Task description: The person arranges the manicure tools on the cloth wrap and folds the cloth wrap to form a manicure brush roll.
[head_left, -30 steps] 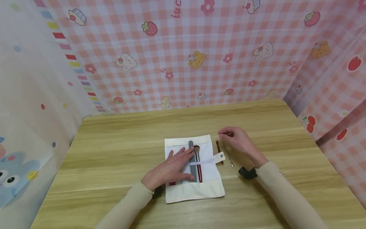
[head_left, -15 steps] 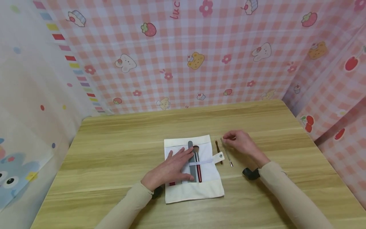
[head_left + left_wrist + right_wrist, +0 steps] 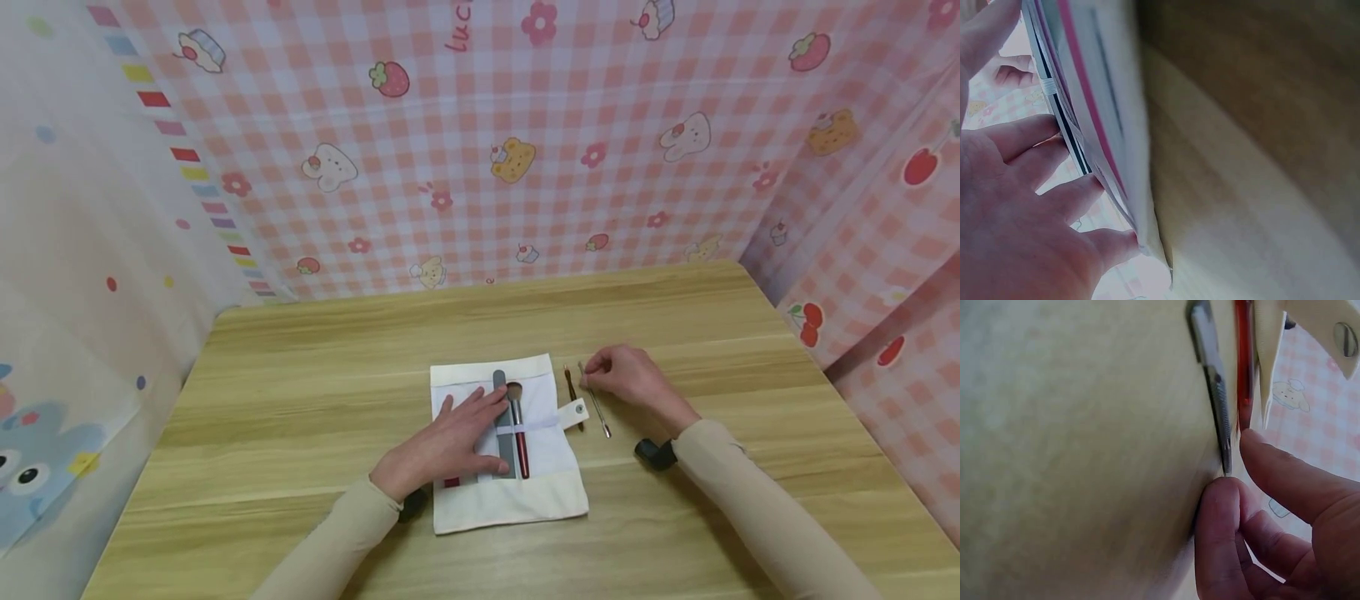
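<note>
- Currently part-way, by judgement. Finished: one cream fabric tool roll (image 3: 480, 510), laid flat and opened on the table (image 3: 337, 375).
- Secured: one grey nail file (image 3: 506, 446) and one red-handled makeup brush (image 3: 521, 442), side by side in the roll, crossed by a white elastic band (image 3: 543, 423).
- Outstanding, as judged: one silver metal tool (image 3: 597, 407) and one slim red-brown tool (image 3: 572, 385), both outside the roll, on the table just beyond its right edge; roll not closed, snap tab (image 3: 576, 413) undone and lying across the red-brown tool.
- Partly hidden: one red item (image 3: 452, 482) under the left forearm side of the roll; kind cannot be told.
- Silver tool, axis: slanted, far end toward the left, near end toward the right; the broadened tip points at the person.
- Red-brown tool, axis: close to the silver one and roughly parallel, not touching it.
- Brush and file, axis: near to far, almost parallel; bristles point away from the person, red handle toward.
- Left hand (image 3: 450, 437): fingers spread, resting over the roll and file; grasps nothing.
- Right hand (image 3: 632, 377): fingers curled, thumb and forefinger close together at the far end of the silver tool; whether they pinch it or merely touch it cannot be told.
</note>
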The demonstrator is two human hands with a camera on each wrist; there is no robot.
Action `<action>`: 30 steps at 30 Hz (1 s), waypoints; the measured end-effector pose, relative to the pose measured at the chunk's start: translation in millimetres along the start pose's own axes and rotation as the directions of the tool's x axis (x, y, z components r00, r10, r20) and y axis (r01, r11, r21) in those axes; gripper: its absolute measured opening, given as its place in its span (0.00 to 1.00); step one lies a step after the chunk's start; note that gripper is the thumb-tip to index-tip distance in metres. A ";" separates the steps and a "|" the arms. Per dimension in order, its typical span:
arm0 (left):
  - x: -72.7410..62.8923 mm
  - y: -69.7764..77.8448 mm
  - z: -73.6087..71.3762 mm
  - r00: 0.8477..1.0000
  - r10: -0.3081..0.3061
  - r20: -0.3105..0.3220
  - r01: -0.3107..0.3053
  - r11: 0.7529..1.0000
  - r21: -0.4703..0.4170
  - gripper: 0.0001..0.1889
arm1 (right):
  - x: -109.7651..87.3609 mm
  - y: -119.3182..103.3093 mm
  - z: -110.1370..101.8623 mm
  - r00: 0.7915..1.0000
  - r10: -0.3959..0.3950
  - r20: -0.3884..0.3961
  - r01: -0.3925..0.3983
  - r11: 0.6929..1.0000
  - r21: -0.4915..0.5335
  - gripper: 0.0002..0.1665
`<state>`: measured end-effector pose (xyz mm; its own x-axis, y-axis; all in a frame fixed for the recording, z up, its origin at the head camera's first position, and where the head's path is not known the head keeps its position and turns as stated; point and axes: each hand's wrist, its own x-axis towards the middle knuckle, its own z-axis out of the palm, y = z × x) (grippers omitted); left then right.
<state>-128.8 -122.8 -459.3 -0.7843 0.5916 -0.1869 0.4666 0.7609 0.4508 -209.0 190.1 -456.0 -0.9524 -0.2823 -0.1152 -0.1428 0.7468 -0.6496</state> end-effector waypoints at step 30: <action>0.6 -0.7 1.1 1.000 0.007 -0.011 -0.008 1.000 -0.009 0.47 | -5.7 -3.0 -15.9 0.991 0.099 0.085 -0.108 0.987 0.117 0.13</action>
<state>-129.2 -122.7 -460.7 -0.7852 0.5943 -0.1740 0.4689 0.7541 0.4599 -207.4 199.1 -441.4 -0.9353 -0.2576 -0.2426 -0.0061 0.6972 -0.7168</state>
